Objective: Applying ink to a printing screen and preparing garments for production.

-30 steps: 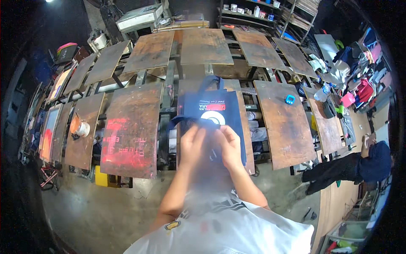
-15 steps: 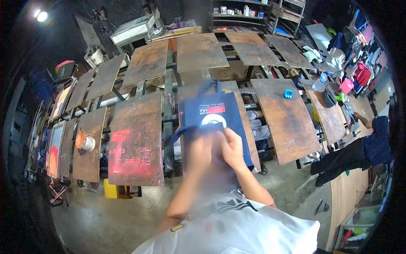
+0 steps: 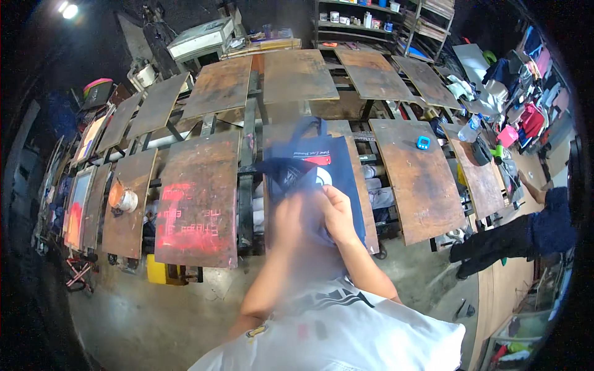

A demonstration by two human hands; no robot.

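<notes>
A navy tote bag (image 3: 346,198) with white and red print lies flat on a brown board (image 3: 339,128) in front of me, its handle loop toward the far end. Above it I hold a bunched piece of dark navy cloth (image 3: 286,172), whose loose end points up and left. My left hand (image 3: 291,216) is closed at the lower part of this cloth, though a smear over the picture blurs its fingers. Close beside it, my right hand (image 3: 338,215) has its fingers curled in a pinch on the cloth's right side. The smear hides much of what lies between the hands.
Several boards flank mine, including one with pink-red stains (image 3: 198,210). A white and orange tub (image 3: 125,199) stands to the left. On the right are a blue timer (image 3: 423,143), a plastic bottle (image 3: 470,128) and a person in dark clothes (image 3: 501,241).
The loose end of the dark cloth has swung up and away from me. Both hands stay close together over the tote bag. The view has shifted slightly.
</notes>
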